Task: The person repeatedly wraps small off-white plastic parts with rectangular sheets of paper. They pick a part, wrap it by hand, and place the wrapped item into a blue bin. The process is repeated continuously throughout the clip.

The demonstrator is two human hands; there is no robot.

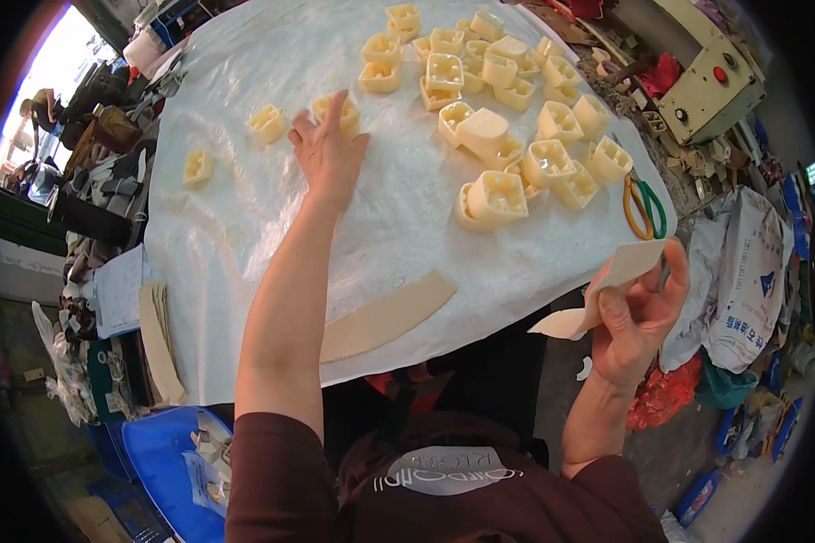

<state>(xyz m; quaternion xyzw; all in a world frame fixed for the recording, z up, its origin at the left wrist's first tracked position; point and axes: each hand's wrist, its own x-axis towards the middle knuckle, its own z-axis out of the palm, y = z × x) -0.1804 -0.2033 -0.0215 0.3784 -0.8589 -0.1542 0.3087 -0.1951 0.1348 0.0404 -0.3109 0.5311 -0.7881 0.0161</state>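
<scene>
My left hand (329, 149) reaches over the table with its fingers spread over a cream hollow heel-shaped block (346, 110), partly hidden beneath them. Two similar blocks lie to its left: a nearer-by block (267, 123) and a farther one (197, 167). In my right hand (641, 317), off the table's right front edge, a bent cream strip of sheet material (632, 261) is pinched between thumb and fingers. Another flat cream strip (389, 317) rests at the front edge of the white-covered table (244, 262), beside my left forearm.
Several more blocks (493, 195) crowd the right and far part of the table, some stacked. Scissors (644, 208) with orange and green handles lie at the right edge. Stacked strips (160, 344) sit front left, above a blue bin (163, 452). A control box (715, 90) stands far right.
</scene>
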